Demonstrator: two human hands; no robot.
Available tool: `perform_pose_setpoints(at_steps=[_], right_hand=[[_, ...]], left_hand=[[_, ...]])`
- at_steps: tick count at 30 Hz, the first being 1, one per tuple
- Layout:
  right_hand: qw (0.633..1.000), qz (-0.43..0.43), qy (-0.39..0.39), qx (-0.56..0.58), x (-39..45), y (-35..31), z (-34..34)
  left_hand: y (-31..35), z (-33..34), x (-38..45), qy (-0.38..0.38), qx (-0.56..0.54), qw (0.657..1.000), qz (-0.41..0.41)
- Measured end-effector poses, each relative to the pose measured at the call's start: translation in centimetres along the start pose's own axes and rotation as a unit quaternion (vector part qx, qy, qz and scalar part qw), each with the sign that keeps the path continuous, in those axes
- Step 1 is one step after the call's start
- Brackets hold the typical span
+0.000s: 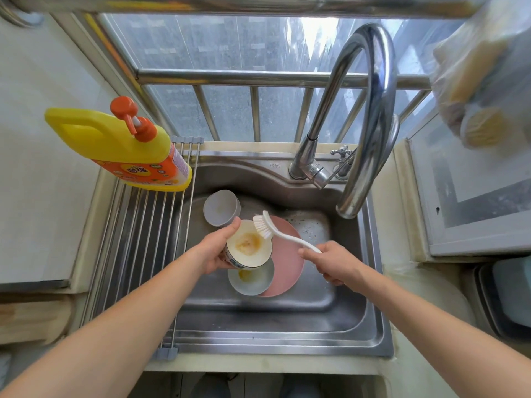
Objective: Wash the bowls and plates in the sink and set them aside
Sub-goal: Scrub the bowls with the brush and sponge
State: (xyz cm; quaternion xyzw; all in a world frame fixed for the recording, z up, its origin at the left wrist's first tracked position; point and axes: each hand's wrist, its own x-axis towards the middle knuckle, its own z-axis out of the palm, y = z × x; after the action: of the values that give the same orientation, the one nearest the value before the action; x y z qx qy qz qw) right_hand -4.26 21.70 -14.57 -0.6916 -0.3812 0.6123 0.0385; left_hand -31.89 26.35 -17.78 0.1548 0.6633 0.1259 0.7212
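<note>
Gripping a dirty white bowl (249,248) at frame centre, the left hand (216,252) has its thumb hooked on the upper rim and fingers curled under the base; bowl tilted, yellow-orange residue inside. Right hand (333,264) is wrapped round the handle of a white dish brush (278,231), bristles touching the bowl's upper right rim. Both are held over the steel sink (370,320). Directly below the held bowl a second white bowl (253,280) with yellow smear rests partly on a pink plate (287,259) lying on the sink floor. A grey bowl (221,207) sits just above, near the sink's upper left corner. Curved chrome faucet (370,116) upper right, spout over the basin. Roll-up drying rack (143,242) spans the sink's left side; yellow detergent bottle (120,147) with orange pump stands on its top end.
</note>
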Motion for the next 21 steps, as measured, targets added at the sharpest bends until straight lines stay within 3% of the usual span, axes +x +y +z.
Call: perform_pose_setpoints(at_steps=[8, 16, 21], right_hand=[[0.995, -0.055, 0.079, 0.04, 2.2, -1.9, 4.3], [0.988, 0.045, 0.121, 0.08, 4.0, -1.6, 7.3], [0.949, 0.161, 0.146, 0.229, 4.7, -1.9, 9.8]], left_hand=[[-0.5, 0.3, 1.1, -0.064, 0.079, 0.994, -0.037], [-0.4, 1.4, 0.3, -0.083, 0.033, 0.996, -0.013], [-4.1, 5.1, -0.3, 0.059, -0.106, 0.988, 0.099]])
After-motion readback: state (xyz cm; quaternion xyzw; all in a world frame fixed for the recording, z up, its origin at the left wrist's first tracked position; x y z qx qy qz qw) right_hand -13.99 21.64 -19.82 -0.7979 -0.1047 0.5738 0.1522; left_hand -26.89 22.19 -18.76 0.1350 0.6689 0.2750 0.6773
